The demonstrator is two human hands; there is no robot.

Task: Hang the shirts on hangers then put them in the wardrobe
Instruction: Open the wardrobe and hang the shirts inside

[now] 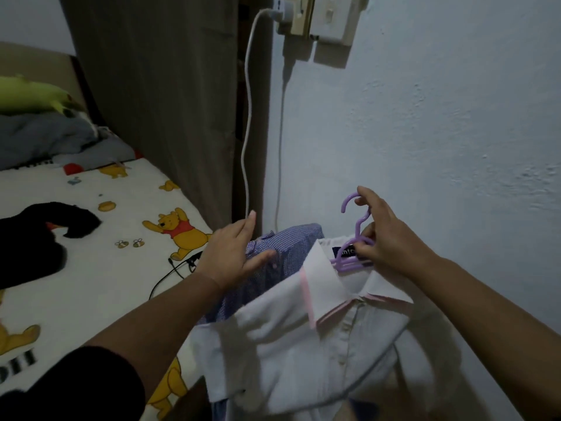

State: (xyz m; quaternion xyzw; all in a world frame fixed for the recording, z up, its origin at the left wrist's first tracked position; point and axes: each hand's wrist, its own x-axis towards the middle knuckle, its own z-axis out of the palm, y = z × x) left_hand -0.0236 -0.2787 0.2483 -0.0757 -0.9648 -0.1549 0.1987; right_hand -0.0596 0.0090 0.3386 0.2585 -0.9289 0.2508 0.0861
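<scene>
- Our right hand [384,235] pinches the neck of a lilac plastic hanger [353,238], thumb and fingertips closed on the stem just below the hook; the index finger rests on the hook's upper curve.
- The hanger's hook stands upward and its open end faces left; the shoulder bar runs roughly left to right, tilted slightly down toward the left, and lies below and left of the pinching fingers, partly hidden inside the collar.
- A white button-front shirt with pink-trimmed collar [306,338] hangs on this hanger, collar uppermost and body trailing downward toward the bottom edge of the view; a dark label shows inside the collar, just left of our right fingertips.
- Our left hand [233,253] lies flat on a blue-and-white fine-checked shirt [288,253], fingers extended and close together, thumb spread along the cloth; nothing is gripped.
- The checked shirt sits behind and to the left of the white one, touching it, beside the right edge of the bed.
- A cartoon-bear printed bedsheet [121,268] covers the bed at left; a black garment [39,238] lies on it near the left edge.
- A white charging cable [247,147] drops from a wall socket [291,13] down the pale blue wall [440,132].
</scene>
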